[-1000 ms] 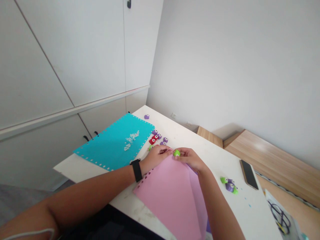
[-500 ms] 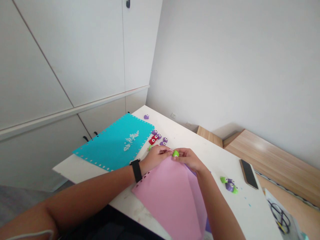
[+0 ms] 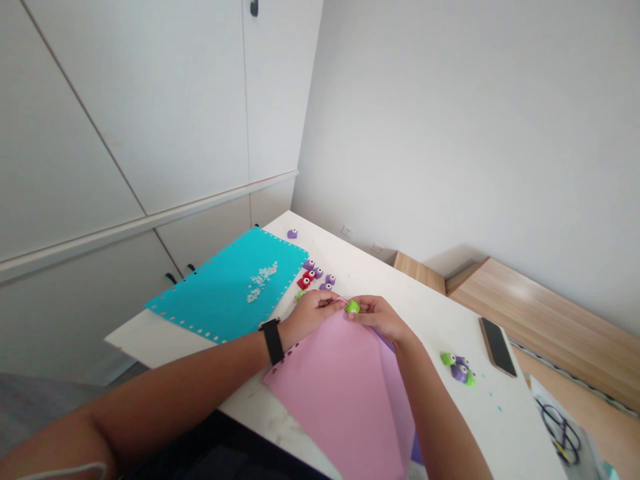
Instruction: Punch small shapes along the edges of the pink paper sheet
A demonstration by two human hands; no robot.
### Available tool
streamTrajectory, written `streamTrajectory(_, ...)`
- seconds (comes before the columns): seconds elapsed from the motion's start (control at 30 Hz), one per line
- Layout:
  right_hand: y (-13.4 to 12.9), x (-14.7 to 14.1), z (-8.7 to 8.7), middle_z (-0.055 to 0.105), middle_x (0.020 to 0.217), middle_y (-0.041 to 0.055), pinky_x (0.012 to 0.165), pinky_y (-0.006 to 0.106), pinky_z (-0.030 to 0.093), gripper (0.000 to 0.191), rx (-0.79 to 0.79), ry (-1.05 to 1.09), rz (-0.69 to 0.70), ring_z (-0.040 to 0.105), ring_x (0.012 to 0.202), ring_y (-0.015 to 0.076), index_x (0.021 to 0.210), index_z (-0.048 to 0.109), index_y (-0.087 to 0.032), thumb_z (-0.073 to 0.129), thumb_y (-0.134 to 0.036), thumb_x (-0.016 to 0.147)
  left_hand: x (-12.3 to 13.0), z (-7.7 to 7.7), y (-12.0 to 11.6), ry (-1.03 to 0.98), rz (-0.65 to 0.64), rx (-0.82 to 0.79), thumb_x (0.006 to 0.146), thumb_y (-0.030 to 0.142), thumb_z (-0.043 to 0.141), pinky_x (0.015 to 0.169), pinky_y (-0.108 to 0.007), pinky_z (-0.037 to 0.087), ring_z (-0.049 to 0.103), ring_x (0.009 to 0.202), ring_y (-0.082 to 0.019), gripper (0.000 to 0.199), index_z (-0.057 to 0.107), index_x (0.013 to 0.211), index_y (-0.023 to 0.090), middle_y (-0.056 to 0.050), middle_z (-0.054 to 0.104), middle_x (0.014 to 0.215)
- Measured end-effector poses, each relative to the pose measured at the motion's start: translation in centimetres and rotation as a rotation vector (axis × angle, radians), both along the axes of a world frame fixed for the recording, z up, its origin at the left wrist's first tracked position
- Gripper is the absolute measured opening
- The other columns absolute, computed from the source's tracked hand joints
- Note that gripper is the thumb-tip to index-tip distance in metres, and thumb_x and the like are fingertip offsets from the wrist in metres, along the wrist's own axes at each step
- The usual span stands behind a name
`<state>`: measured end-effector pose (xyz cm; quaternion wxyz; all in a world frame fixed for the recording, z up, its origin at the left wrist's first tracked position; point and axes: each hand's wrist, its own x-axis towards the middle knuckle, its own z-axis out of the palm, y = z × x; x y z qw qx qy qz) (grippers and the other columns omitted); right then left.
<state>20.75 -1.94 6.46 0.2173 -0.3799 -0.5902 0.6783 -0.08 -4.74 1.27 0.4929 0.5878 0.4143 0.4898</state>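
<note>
A pink sheet [image 3: 335, 393] with punched holes along its left edge is lifted toward its far end. My left hand [image 3: 311, 317] pinches that far edge. Between the fingers of my right hand [image 3: 377, 316] is a small green punch [image 3: 352, 307], right at the edge of the sheet. Under the pink sheet, part of a purple sheet [image 3: 417, 451] shows. To the left lies a blue sheet [image 3: 220, 287] with holes round its border and a scatter of white paper bits [image 3: 261, 281] on it.
Purple punches [image 3: 327, 283] and red punches [image 3: 306, 280] sit beyond my left hand, and one purple punch [image 3: 293, 234] is near the far corner. On the right of the white table [image 3: 435, 307] are several punches [image 3: 460, 371] and a phone [image 3: 497, 347].
The green punch and my right fingers have shifted very slightly to the right. Otherwise both hands keep nearly the same pose.
</note>
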Motion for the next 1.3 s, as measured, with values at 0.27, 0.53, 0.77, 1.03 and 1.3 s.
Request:
streamTrajectory(0.27,-0.1,-0.3,-0.1,0.068,0.087,0.0021,0.075,0.028,0.041,0.034,0.015,0.011,-0.011,0.057,0.076,0.0142,0.093,0.074,-0.016,0.087,-0.036,0.069,0.0,-0.3,0.3,-0.054,0.000,-0.022,0.087,0.040,0.069,0.079,-0.029,0.056,0.072,0.087,-0.021,0.026,0.077,0.094,0.016,-0.007,0.078,0.095)
streamTrajectory(0.53,-0.4,-0.7,-0.1,0.069,0.086,0.0023,0.075,0.028,0.041,0.035,0.024,0.033,-0.038,0.057,0.076,0.0146,0.094,0.075,-0.017,0.087,-0.039,0.069,-0.2,0.4,0.2,-0.075,0.013,-0.055,0.083,0.041,0.074,0.073,-0.028,0.054,0.070,0.080,-0.019,0.028,0.075,0.090,0.014,-0.008,0.076,0.090)
streamTrajectory(0.77,-0.9,-1.0,-0.1,0.065,0.075,-0.0006,0.066,0.026,0.038,0.036,0.050,0.012,-0.084,0.051,0.067,0.0120,0.089,0.075,-0.016,0.087,-0.042,0.067,-0.2,-0.1,0.2,-0.070,0.011,-0.070,0.081,0.043,0.075,0.068,-0.025,0.052,0.068,0.075,-0.017,0.031,0.074,0.089,0.014,-0.006,0.073,0.082)
streamTrajectory(1.03,-0.7,-0.8,-1.0,0.070,0.082,0.0011,0.074,0.030,0.045,0.039,0.022,0.035,-0.116,0.060,0.074,0.0158,0.093,0.076,-0.019,0.089,-0.042,0.065,-0.3,-0.7,0.5,-0.046,0.009,-0.066,0.082,0.044,0.074,0.070,-0.027,0.053,0.068,0.077,-0.018,0.032,0.073,0.091,0.014,-0.006,0.073,0.084)
streamTrajectory(1.3,-0.3,0.2,-1.1,0.073,0.098,0.0045,0.082,0.031,0.050,0.047,-0.026,0.071,-0.129,0.066,0.086,0.0171,0.111,0.069,-0.020,0.086,-0.039,0.071,-0.3,-0.2,0.5,0.030,0.024,-0.070,0.083,0.043,0.072,0.069,-0.027,0.052,0.068,0.076,-0.018,0.030,0.073,0.090,0.014,-0.006,0.072,0.083)
